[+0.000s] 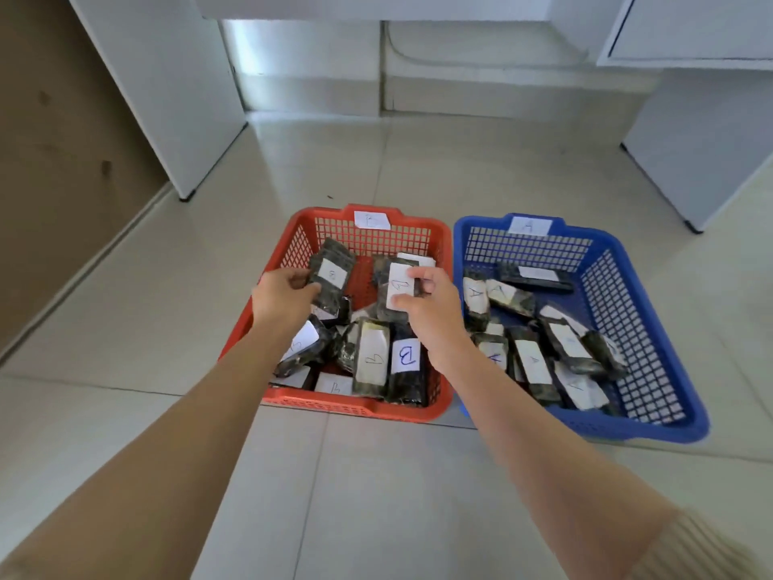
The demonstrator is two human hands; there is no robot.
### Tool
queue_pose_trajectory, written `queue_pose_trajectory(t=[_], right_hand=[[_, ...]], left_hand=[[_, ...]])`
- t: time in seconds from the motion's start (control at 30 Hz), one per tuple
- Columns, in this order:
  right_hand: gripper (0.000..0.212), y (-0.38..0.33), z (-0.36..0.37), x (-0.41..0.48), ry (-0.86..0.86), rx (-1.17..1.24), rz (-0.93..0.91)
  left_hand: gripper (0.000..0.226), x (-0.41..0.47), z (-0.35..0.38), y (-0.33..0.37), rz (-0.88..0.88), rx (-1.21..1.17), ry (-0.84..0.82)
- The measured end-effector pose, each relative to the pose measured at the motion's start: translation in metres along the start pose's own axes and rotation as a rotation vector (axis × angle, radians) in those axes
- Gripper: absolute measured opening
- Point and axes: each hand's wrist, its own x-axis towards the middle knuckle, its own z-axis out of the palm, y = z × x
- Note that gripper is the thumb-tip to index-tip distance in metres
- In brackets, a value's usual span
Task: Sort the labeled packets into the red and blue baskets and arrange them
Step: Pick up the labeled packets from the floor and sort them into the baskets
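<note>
Red plastic mesh basket (444,234): left hand (281,298) grips a dark B-labelled packet (332,267) over it. Right hand (427,313) pinches a second dark white-labelled packet (398,288).

Viewpoint: a single camera, worn on a person's head, is set above a tiled floor (376,169).
Direction: forward and steeply down; the red basket (355,410) and blue basket (606,428) are held near mid-frame.
Distance: arm's length; the left hand (284,297) and right hand (431,316) are caught over the red basket, with the forearms entering from the bottom corners.
Lens: wide-angle; the cabinet (167,98) is slanted at the margin.
</note>
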Motion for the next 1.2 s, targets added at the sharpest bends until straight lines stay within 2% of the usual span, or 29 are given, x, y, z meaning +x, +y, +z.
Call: queue_pose_trajectory(t=[0.1,0.2,0.27,0.33,0.37,0.43,0.53,0.63,0.8,0.9,0.97,1.03,1.2], right_hand=[[0.039,-0.002,0.018,0.019,0.031,0.015,0.005],[0.042,-0.004,0.03,0.03,0.033,-0.044,0.01],[0.043,-0.003,0.035,0.031,0.011,-0.121,-0.029],[0.043,0.0,0.041,0.031,-0.03,-0.192,-0.055],[0.042,0.001,0.045,0.032,-0.056,-0.228,-0.064],[0.042,0.002,0.058,0.035,-0.099,-0.292,-0.077],[0.043,0.004,0.086,0.041,-0.15,-0.314,-0.062],[0.047,0.008,0.111,0.044,-0.224,-0.453,-0.067],[0.045,-0.003,0.121,0.039,-0.392,-0.801,-0.211],[0.045,-0.008,0.104,0.029,-0.334,-0.87,-0.293],[0.045,-0.01,0.078,0.019,-0.271,-0.921,-0.377],[0.044,-0.01,0.042,0.009,-0.211,-0.984,-0.489],[0.041,0.005,-0.074,-0.022,-0.018,-1.114,-0.58]], left_hand=[[0.035,0.018,0.014,-0.005,-0.032,0.142,-0.063],[0.029,0.02,0.017,-0.01,0.021,0.414,-0.091],[0.025,0.017,0.008,-0.016,0.191,0.55,-0.024],[0.028,0.013,-0.004,-0.028,0.405,0.619,0.145],[0.034,0.011,-0.01,-0.037,0.455,0.674,0.231],[0.047,0.004,-0.019,-0.052,0.352,0.787,0.245],[0.045,0.003,-0.024,-0.062,0.122,0.656,0.07],[0.044,0.006,-0.027,-0.061,0.147,0.598,0.036],[0.043,0.007,-0.029,-0.06,0.132,0.548,-0.011],[0.039,0.007,-0.035,-0.051,0.099,0.488,-0.066],[0.041,-0.001,-0.031,-0.044,0.175,0.609,0.037],[0.043,-0.02,-0.012,-0.028,0.312,0.629,0.103],[0.042,-0.089,0.069,0.032,0.566,0.589,-0.063]])
